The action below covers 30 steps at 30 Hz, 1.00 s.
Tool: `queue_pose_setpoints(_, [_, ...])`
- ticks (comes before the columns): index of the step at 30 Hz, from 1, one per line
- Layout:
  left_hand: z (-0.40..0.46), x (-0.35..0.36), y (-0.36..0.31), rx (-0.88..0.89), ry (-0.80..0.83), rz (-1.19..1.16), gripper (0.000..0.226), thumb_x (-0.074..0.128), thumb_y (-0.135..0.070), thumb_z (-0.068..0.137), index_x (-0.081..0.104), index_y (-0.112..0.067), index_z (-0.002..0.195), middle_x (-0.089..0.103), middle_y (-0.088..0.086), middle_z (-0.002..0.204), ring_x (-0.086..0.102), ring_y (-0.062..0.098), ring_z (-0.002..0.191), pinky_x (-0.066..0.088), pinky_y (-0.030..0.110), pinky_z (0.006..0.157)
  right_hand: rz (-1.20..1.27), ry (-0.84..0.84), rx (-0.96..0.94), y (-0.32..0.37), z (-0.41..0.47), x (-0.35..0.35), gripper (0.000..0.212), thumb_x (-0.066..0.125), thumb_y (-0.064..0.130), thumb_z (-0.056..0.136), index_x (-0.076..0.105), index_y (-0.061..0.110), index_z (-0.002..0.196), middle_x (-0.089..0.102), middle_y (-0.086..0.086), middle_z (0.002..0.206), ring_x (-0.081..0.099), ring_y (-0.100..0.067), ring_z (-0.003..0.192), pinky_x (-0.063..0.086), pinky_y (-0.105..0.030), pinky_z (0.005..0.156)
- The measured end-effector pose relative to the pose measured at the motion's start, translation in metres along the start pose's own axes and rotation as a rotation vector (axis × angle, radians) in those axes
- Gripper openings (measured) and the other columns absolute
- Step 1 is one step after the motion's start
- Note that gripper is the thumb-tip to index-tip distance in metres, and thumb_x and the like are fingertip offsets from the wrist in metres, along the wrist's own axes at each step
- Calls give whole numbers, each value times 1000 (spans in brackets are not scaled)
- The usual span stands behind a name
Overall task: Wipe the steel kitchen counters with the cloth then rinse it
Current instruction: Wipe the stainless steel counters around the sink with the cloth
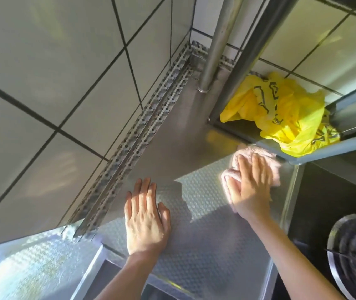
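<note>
Now: Cloth on the Steel Counter

Head view: right of centre, the right hand [251, 182] presses a bunched pale pink cloth [257, 167] onto the dimpled steel counter [211, 230], fingers straight and slightly apart. At lower centre the left hand [146, 217] lies flat, fingers together. A crumpled yellow plastic bag [281, 111] sits on the steel shelf [328, 148], upper right.

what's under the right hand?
A pink cloth, pressed flat by the right hand onto the steel counter. The cloth's middle and the counter beneath it are covered.
</note>
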<state>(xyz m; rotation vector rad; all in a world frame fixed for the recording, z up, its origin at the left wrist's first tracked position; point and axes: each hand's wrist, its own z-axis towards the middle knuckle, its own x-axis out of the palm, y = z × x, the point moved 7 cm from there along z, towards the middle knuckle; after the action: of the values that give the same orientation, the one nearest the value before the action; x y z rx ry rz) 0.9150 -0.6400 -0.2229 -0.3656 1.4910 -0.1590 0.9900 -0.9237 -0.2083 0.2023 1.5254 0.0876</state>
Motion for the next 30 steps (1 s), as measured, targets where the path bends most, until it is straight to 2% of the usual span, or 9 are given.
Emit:
queue_pose_setpoints(2, [1, -1, -1, -11, 5, 2, 58, 52, -25, 96, 49, -7, 150, 43, 10, 165, 33, 29, 157, 28, 53, 126, -6, 67, -59, 39, 23, 7, 62, 53, 51, 93, 60, 15, 143, 41, -26, 159, 31, -49, 150, 24, -63, 122])
queue_pose_setpoints(5, [1, -2, -2, -12, 4, 3, 58, 53, -24, 95, 50, -6, 150, 45, 11, 163, 36, 30, 156, 32, 56, 124, -31, 177, -76, 103, 56, 24, 67, 36, 62, 96, 40, 33, 156, 18, -19, 170, 9, -41, 158, 10, -58, 127])
queue_pose_setpoints(8, [1, -4, -4, -10, 0, 4, 58, 53, -25, 96, 50, -5, 150, 47, 13, 161, 40, 32, 153, 32, 57, 124, 11, 198, -258, 166, 64, 38, 70, 32, 60, 99, 25, 31, 163, 10, -17, 172, 4, -43, 159, 8, -62, 127])
queue_pose_setpoints(12, [0, -3, -2, -23, 15, 2, 60, 49, -28, 97, 46, -7, 153, 45, 12, 163, 39, 33, 153, 27, 54, 127, 19, 172, -622, 164, 24, 34, 63, 36, 62, 101, 48, 31, 155, 27, -11, 170, 18, -35, 159, 13, -52, 129])
queue_pose_setpoints(16, [0, -6, -3, -13, 13, -16, 56, 49, -27, 97, 49, -5, 148, 46, 13, 161, 42, 37, 150, 32, 58, 123, 80, 118, -417, 65, -17, 17, 58, 56, 46, 99, 55, 17, 149, 45, -13, 160, 34, -35, 153, 30, -56, 122])
queue_pose_setpoints(21, [-1, -5, -3, 10, 12, -19, 58, 49, -28, 96, 46, -5, 149, 45, 14, 161, 37, 36, 153, 30, 59, 124, -47, 134, 18, -49, -37, -8, 71, 35, 53, 100, 35, 15, 160, 20, -18, 170, 16, -38, 158, 21, -58, 126])
queue_pose_setpoints(25, [-1, -4, -1, 1, 12, -16, 58, 47, -30, 97, 45, -6, 150, 44, 13, 162, 37, 35, 153, 30, 57, 124, 4, 42, 244, -1, -15, 1, 65, 51, 48, 97, 52, 12, 150, 35, -30, 161, 32, -51, 149, 22, -63, 123])
queue_pose_setpoints(28, [-1, -3, -1, -1, -6, -14, 57, 45, -30, 99, 44, -7, 151, 43, 12, 162, 39, 34, 151, 31, 56, 124, 44, 67, 59, 85, 19, 15, 62, 59, 51, 94, 56, 20, 148, 39, -27, 160, 32, -49, 150, 21, -59, 124])
queue_pose_setpoints(30, [-1, -2, 0, -5, -13, -32, 55, 43, -28, 99, 45, -9, 151, 45, 10, 161, 41, 32, 149, 32, 53, 124, 76, -7, -113, 146, 27, 18, 58, 53, 50, 93, 61, 23, 144, 52, -26, 151, 42, -49, 144, 36, -59, 118])
